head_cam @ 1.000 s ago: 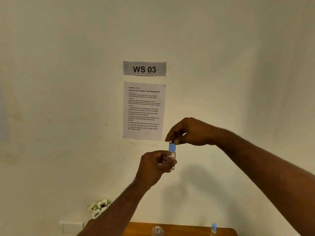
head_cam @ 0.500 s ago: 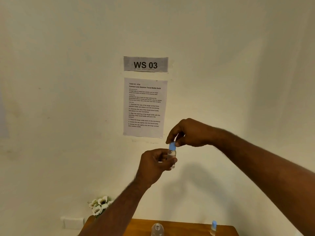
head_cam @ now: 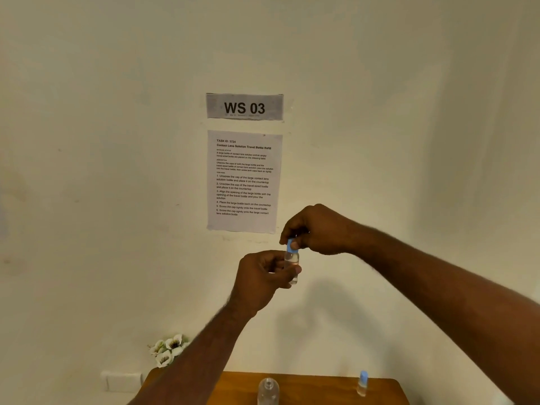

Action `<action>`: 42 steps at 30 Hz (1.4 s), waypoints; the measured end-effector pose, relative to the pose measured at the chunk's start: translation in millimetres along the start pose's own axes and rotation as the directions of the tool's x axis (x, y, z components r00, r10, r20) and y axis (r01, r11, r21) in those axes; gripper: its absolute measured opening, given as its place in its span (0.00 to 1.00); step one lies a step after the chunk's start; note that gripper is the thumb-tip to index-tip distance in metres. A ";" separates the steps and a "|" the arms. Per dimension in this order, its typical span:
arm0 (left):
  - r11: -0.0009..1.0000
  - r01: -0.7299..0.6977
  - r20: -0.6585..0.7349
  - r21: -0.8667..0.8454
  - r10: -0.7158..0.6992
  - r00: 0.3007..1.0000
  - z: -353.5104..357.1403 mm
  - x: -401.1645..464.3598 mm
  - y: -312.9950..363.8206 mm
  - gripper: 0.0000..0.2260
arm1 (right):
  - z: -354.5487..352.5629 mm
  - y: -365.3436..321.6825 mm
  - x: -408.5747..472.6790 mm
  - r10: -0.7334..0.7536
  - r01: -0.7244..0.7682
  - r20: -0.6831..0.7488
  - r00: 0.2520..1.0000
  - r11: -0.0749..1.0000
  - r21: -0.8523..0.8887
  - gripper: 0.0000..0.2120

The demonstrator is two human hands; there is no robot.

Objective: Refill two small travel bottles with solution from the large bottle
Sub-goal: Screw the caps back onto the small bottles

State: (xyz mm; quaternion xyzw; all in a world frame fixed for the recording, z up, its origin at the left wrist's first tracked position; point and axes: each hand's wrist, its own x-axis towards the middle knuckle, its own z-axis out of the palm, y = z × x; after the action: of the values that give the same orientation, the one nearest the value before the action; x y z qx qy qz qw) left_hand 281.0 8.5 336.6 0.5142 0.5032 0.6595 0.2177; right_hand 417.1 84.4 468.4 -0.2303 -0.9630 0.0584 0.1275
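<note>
I hold a small clear travel bottle [head_cam: 292, 260] upright in front of the wall, with my left hand [head_cam: 264, 277] wrapped around its body. My right hand [head_cam: 317, 229] pinches its blue cap [head_cam: 291, 246] from above with the fingertips. Down on the wooden table [head_cam: 315, 387] stands the large clear bottle [head_cam: 268, 390], uncapped, its lower part cut off by the frame edge. A second small travel bottle [head_cam: 362, 383] with a blue cap stands upright at the table's right side.
A "WS 03" sign [head_cam: 245, 107] and a printed instruction sheet [head_cam: 244, 181] hang on the cream wall. White artificial flowers [head_cam: 169, 349] sit at the table's back left corner, above a white wall socket [head_cam: 121, 381].
The view has tilted down slightly, showing more of the table. My right fingers have shifted on the blue cap; both hands stay at the same spot on the bottle.
</note>
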 end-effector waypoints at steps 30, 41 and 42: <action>0.784 -0.033 0.251 0.620 -0.158 0.955 29.0 -73.9 -148.7 0.40 | 231.4 63.9 -99.9 0.750 -0.565 -0.143 0.646 0.596 0.571 0.20; 0.635 -0.093 0.337 0.767 -0.274 0.901 108.4 -85.3 -264.1 0.46 | 363.6 173.7 -121.3 0.873 -0.765 -0.004 0.488 0.430 0.479 0.13; 0.631 -0.078 0.335 0.772 -0.300 0.893 117.0 -84.7 -275.7 0.46 | 377.5 184.5 -121.3 0.876 -0.775 0.012 0.482 0.420 0.472 0.12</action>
State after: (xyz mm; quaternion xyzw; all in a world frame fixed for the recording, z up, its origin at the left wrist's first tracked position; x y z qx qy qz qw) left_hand 354.3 101.8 48.8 0.6573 0.7048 0.2354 0.1260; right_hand 497.8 172.1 47.7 -0.6484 -0.6619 0.2890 0.2406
